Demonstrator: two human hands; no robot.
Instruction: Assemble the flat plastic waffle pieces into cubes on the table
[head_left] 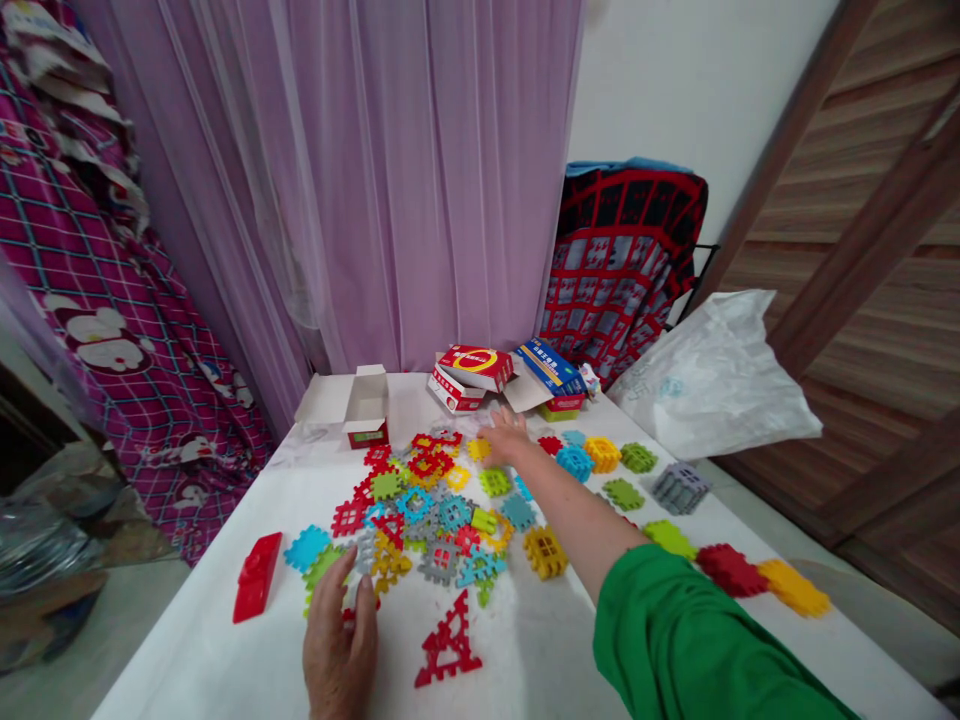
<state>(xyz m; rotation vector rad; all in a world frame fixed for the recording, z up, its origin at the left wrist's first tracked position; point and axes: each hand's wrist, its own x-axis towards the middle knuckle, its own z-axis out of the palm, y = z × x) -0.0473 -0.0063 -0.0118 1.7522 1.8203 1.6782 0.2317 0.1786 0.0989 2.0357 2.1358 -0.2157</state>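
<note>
Resting palm-down at 6 o'clock on the white table (pixel 225 650), the left hand (pixel 339 640) lies flat. Its fingers are straight and close together, pointing to 12, clamped on nothing. The fingertips touch the near edge of the tile pile (pixel 435 510) at a grey tile (pixel 365 548), with a green tile (pixel 321 568) just beside at 10 o'clock of the hand.

The red triangle (pixel 448 642) lies flat just right of that hand, not touched, its apex pointing to 12-1 o'clock. The red block (pixel 257 576) sits at 9 o'clock of the hand, apart, with its long axis running 6 to 12 and leaning slightly to 1.

The pile lies mid-table, loose flat tiles, its spread running roughly 8 to 2 o'clock.

The right arm in a green sleeve (pixel 675 640) comes in from 4 o'clock. The right hand (pixel 507 438) is at the far edge of the pile, fingers spread apart and flat, pointing to 11, holding nothing. It lies over tiles next to a yellow tile (pixel 480 449); exact contact is blurred.

At 3-4 o'clock sit built cubes: a grey cube (pixel 680 487), a red cube (pixel 731 568) and a yellow cube (pixel 795 588).

At the far edge are an open white box (pixel 367 402) at 11, a red box (pixel 475 366) at 12 and a blue box (pixel 551 368) at 1. A white bag (pixel 712 380) is at 2, and behind is a purple curtain (pixel 390 180).
</note>
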